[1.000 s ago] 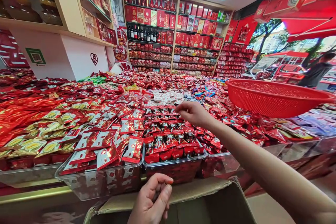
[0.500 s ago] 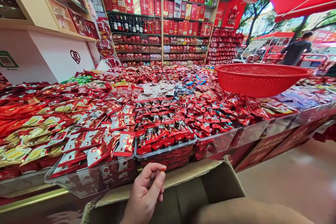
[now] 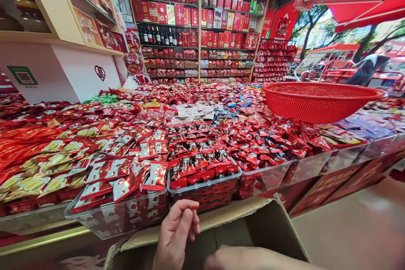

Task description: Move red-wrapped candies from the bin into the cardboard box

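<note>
My left hand (image 3: 175,236) hovers at the bottom centre over the near flap of an open cardboard box (image 3: 253,223). Its fingers are loosely bent and apart, and nothing shows in them. My right forearm (image 3: 262,260) lies blurred along the bottom edge, reaching left into the box. The right hand's fingers are smeared and partly cut off. Just beyond the box stands a clear plastic tray (image 3: 202,181) filled with small dark-and-red wrapped candies.
A wide counter holds several clear trays of red and gold wrapped sweets (image 3: 95,152). A red mesh basket (image 3: 316,101) sits on the pile at the right. Shelves of bottles and red boxes (image 3: 196,29) line the back wall. A person (image 3: 367,69) bends outside. Tiled floor lies at lower right.
My right hand left the candy tray, pulled back and dropped into the box. My left hand's fingers loosened from a pinch. The view shifted slightly.
</note>
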### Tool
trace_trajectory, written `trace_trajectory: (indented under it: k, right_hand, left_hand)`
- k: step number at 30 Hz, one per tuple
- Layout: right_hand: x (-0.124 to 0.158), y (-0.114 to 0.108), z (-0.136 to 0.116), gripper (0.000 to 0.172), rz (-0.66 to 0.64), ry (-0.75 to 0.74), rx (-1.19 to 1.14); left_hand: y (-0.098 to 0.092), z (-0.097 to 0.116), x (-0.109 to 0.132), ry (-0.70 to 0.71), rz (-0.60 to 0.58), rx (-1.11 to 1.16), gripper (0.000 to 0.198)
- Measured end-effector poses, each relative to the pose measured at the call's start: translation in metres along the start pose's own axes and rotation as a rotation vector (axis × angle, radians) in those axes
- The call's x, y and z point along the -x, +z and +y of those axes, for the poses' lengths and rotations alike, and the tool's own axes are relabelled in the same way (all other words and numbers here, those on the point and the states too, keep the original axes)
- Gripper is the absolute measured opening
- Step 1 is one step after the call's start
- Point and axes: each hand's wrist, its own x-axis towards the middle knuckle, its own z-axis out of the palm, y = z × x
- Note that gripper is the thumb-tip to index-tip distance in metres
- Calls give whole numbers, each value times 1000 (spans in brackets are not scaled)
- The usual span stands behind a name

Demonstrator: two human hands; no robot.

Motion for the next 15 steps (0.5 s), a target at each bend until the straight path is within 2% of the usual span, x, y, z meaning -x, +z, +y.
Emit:
trace_trajectory:
  k: [2, 4, 6, 7, 10, 15]
  right_hand:
    - [2, -12, -9, 14, 189, -56, -229]
    - [3, -17, -19, 23, 471, -99, -411]
    - [-1, -17, -23, 29, 687, -132, -432]
    - [-4, -17, -24, 31, 755, -154, -407]
    - [-15, -12, -19, 34, 868, -196, -346]
    - [-21, -9, -10, 38, 979, -218, -106]
  left_hand:
    - [1, -1, 2, 80, 37, 31, 38]
    - [6, -2, 5, 181, 78, -41, 44]
    - [12, -2, 6, 279, 103, -207, 37]
    - [14, -3, 6, 316, 105, -297, 29]
    - [17, -7, 5, 360, 98, -456, 13]
    - [14, -12, 5, 392, 71, -492, 20]
